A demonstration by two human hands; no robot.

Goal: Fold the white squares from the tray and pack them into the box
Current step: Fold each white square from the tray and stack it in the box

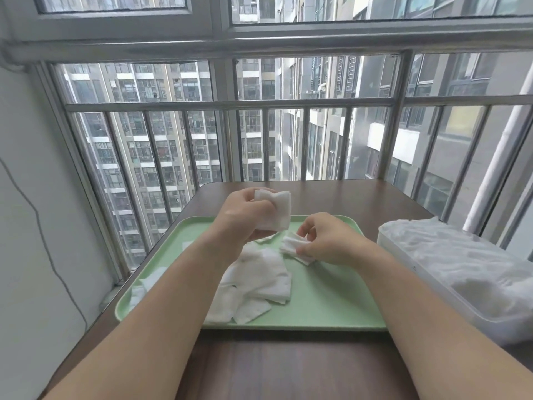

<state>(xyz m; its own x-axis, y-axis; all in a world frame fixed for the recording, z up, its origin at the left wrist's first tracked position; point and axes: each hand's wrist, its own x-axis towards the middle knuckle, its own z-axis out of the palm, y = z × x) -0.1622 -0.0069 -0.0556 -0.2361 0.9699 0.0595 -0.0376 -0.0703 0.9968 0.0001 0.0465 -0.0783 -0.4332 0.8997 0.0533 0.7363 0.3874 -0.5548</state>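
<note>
the left hand (245, 215) grips a stack of white squares (274, 210) raised above the far side of the green tray (331, 301). the right hand (326, 239) pinches one square (294, 246) low over the tray. loose squares (259, 284) lie nearer; the box (450, 264) sits right.

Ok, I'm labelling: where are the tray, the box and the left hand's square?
green tray (331, 301), head view, bare floor.
white box (389, 241), head view, left wall.
raised white square (278, 210), head view, flat face.

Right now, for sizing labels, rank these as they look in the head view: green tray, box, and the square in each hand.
1. green tray
2. box, partly cropped
3. upper square, held by the left hand
4. lower square, bunched in the right hand
</note>
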